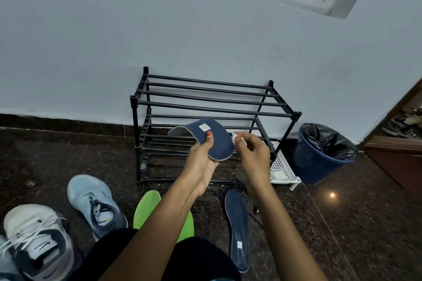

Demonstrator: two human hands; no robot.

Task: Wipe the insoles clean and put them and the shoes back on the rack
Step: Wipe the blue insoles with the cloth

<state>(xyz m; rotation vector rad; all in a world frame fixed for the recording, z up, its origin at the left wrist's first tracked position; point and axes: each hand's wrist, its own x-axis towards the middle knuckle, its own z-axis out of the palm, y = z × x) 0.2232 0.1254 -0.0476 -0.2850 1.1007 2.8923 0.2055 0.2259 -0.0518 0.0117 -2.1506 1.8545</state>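
Note:
My left hand [202,164] grips a dark blue insole [212,138] that is bent over in an arch, in front of the black shoe rack [212,107]. My right hand [253,151] pinches a small white wipe [238,140] against the insole's right edge. A second dark blue insole [237,228] lies flat on the floor at the lower right. Green insoles [146,210] lie below my left forearm. A light blue sneaker [96,203] and a white and grey sneaker [38,242] stand on the floor at the left.
A blue bin [319,157] lined with a black bag stands right of the rack. A white perforated tray [283,171] lies between them. The rack's shelves hold nothing. A wooden door frame [397,143] is at the far right. My dark-clothed knees fill the bottom edge.

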